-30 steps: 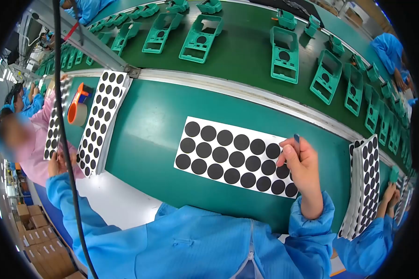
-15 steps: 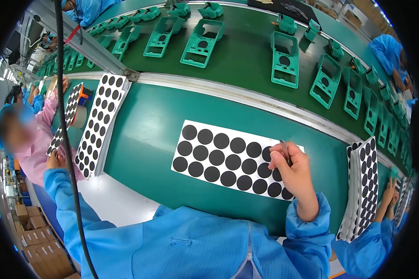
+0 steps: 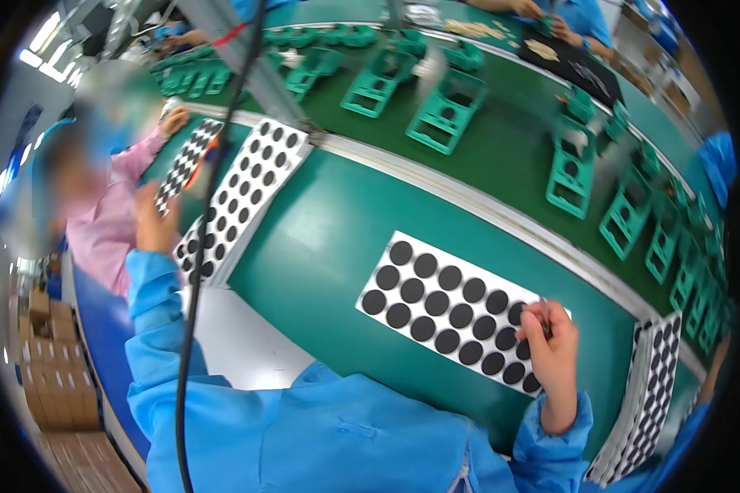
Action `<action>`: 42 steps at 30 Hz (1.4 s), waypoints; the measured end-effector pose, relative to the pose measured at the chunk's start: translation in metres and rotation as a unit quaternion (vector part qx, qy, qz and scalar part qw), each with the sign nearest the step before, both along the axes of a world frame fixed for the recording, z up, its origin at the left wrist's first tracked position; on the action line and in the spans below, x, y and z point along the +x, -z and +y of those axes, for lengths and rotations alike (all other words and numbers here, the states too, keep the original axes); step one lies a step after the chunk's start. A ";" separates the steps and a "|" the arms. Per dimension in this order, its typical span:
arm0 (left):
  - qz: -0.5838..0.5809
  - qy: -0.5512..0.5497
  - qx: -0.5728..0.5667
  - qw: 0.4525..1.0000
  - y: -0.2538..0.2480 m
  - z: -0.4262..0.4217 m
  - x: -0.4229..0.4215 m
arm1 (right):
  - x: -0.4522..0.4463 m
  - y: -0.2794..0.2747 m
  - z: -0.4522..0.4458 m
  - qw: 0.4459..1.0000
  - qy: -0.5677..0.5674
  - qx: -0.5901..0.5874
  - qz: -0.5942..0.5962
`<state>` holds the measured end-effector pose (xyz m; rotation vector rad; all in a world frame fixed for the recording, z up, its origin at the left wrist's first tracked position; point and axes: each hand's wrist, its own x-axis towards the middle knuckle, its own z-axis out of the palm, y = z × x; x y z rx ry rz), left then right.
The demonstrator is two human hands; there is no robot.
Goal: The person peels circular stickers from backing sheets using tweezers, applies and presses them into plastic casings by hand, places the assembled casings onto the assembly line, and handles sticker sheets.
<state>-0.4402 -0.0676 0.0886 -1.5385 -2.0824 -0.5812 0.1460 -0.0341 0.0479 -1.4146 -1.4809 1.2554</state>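
Note:
A white sheet with rows of black round pads (image 3: 448, 304) lies on the green table. Over its right end is my right hand (image 3: 551, 341), fingers pinched around a thin dark tool (image 3: 544, 315), which looks like tweezers. My left hand (image 3: 154, 222) reaches out to the far left, its fingers closed at the lower end of a smaller-looking dotted sheet (image 3: 191, 156). Just right of that hand, a stack of dotted sheets (image 3: 251, 181) rests on the table's left part.
Green plastic housings (image 3: 448, 111) stand on the dark green belt (image 3: 501, 148) behind a metal rail. Another stack of dotted sheets (image 3: 654, 394) is at the right. A co-worker in pink (image 3: 107, 222) is at the left. A black cable (image 3: 191, 329) hangs in front.
The view has turned, so the table and belt appear shifted right and tilted. My left hand appears higher, with the dotted sheet. My right hand stays over the sheet's right end.

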 end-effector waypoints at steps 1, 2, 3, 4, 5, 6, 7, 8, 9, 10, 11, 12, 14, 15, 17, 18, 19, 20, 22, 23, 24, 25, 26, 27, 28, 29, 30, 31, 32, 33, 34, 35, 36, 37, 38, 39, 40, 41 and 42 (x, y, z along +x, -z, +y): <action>-0.096 0.033 -0.082 0.991 -0.001 0.008 0.020 | -0.002 0.001 0.000 1.000 0.002 0.005 -0.001; -0.103 0.090 -0.164 0.977 -0.011 0.016 0.051 | -0.006 -0.002 0.000 1.000 -0.012 0.013 0.003; -0.107 0.124 -0.226 0.960 -0.009 0.020 0.063 | -0.007 -0.005 -0.001 1.000 -0.006 0.000 -0.009; -0.235 0.091 -0.304 0.919 -0.011 0.024 0.081 | -0.008 -0.007 -0.002 1.000 0.001 -0.016 -0.024; -0.196 0.049 -0.337 0.920 0.000 0.025 0.077 | -0.010 -0.007 -0.002 1.000 -0.008 -0.011 -0.024; -0.121 0.037 -0.359 0.925 0.010 0.030 0.075 | -0.010 -0.007 -0.003 1.000 -0.002 -0.008 -0.015; -0.089 0.010 -0.380 0.921 0.011 0.033 0.079 | -0.011 -0.005 -0.003 1.000 0.004 -0.006 -0.004; -0.096 0.003 -0.380 0.920 0.016 0.034 0.076 | -0.011 -0.002 -0.003 1.000 0.007 -0.003 -0.001; -0.103 -0.003 -0.380 0.919 0.024 0.036 0.070 | -0.012 -0.002 -0.003 1.000 -0.001 0.000 0.001; -0.084 -0.013 -0.383 0.920 0.031 0.036 0.062 | -0.012 -0.002 -0.002 1.000 -0.001 -0.001 -0.010; -0.080 -0.008 -0.378 0.922 0.034 0.035 0.057 | -0.013 -0.004 -0.002 1.000 0.000 -0.003 -0.021; -0.072 -0.029 -0.387 0.919 0.028 0.036 0.061 | -0.014 -0.006 -0.001 0.999 -0.001 -0.016 -0.033; -0.077 -0.030 -0.374 0.924 0.029 0.035 0.057 | -0.016 -0.003 -0.001 0.999 0.000 -0.020 -0.027; -0.090 -0.011 -0.350 0.932 0.029 0.036 0.052 | -0.017 -0.002 -0.001 0.999 0.005 -0.026 -0.021; -0.117 -0.015 -0.370 0.921 0.027 0.041 0.047 | -0.019 -0.002 0.000 0.999 0.000 -0.025 -0.021; -0.102 -0.028 -0.383 0.918 0.027 0.045 0.046 | -0.020 -0.003 0.000 1.000 -0.003 -0.024 -0.020; -0.087 -0.039 -0.395 0.914 0.028 0.051 0.045 | -0.020 -0.002 -0.001 0.999 -0.002 -0.025 -0.024; -0.092 -0.029 -0.395 0.914 0.029 0.062 0.044 | -0.020 -0.001 -0.001 1.000 -0.004 -0.026 -0.017; -0.101 -0.039 -0.426 0.898 0.021 0.082 0.056 | -0.021 -0.001 -0.001 1.000 -0.006 -0.029 -0.009; -0.092 -0.047 -0.440 0.892 0.020 0.091 0.062 | -0.021 -0.001 -0.001 1.000 0.000 -0.026 -0.012; -0.104 -0.034 -0.444 0.889 0.020 0.097 0.063 | -0.021 -0.001 -0.001 0.999 0.000 -0.027 -0.016; -0.129 -0.014 -0.431 0.893 0.026 0.101 0.060 | -0.021 -0.002 -0.001 0.999 0.001 -0.029 -0.020; -0.128 -0.026 -0.450 0.883 0.026 0.105 0.059 | -0.021 -0.003 -0.001 0.999 0.000 -0.019 -0.033; -0.125 -0.039 -0.471 0.872 0.017 0.106 0.064 | -0.022 -0.005 -0.001 0.999 0.008 -0.020 -0.033; -0.142 -0.042 -0.465 0.873 0.017 0.106 0.061 | -0.021 -0.004 -0.001 0.999 0.008 -0.018 -0.027; -0.165 -0.012 -0.451 0.877 0.024 0.106 0.048 | -0.021 -0.003 -0.001 1.000 0.005 -0.015 -0.021; -0.180 0.004 -0.447 0.876 0.026 0.108 0.041 | -0.022 -0.002 0.000 1.000 0.006 -0.017 -0.019; -0.195 0.018 -0.443 0.875 0.029 0.108 0.035 | -0.022 0.000 0.001 1.000 0.006 -0.019 -0.015; -0.176 0.016 -0.441 0.880 0.032 0.109 0.030 | -0.022 0.001 0.002 1.000 0.004 -0.022 -0.011; -0.158 0.012 -0.439 0.884 0.022 0.109 0.043 | -0.022 0.002 0.003 1.000 -0.001 -0.023 -0.011; -0.148 -0.004 -0.437 0.887 0.019 0.112 0.050 | -0.024 0.004 0.003 1.000 -0.002 -0.026 -0.011; -0.156 0.008 -0.439 0.885 0.024 0.116 0.046 | -0.023 0.005 0.003 1.000 -0.004 -0.028 -0.012; -0.164 0.012 -0.449 0.878 0.023 0.117 0.048 | -0.024 0.003 0.003 1.000 -0.007 -0.025 -0.013; -0.172 0.017 -0.460 0.871 0.022 0.119 0.049 | -0.025 0.001 0.003 0.999 -0.001 -0.029 -0.014; -0.173 0.018 -0.457 0.872 0.023 0.121 0.046 | -0.024 0.000 0.003 0.999 0.006 -0.033 -0.015; -0.186 0.036 -0.453 0.871 0.023 0.121 0.041 | -0.024 0.002 0.003 0.999 0.005 -0.031 -0.015; -0.199 0.052 -0.448 0.870 0.023 0.121 0.036 | -0.023 0.004 0.003 1.000 0.011 -0.027 -0.007; -0.209 0.082 -0.438 0.870 0.021 0.120 0.031 | -0.024 0.006 0.004 1.000 0.016 -0.023 0.001; -0.218 0.087 -0.436 0.869 0.018 0.118 0.030 | -0.025 0.006 0.004 1.000 0.010 -0.022 0.002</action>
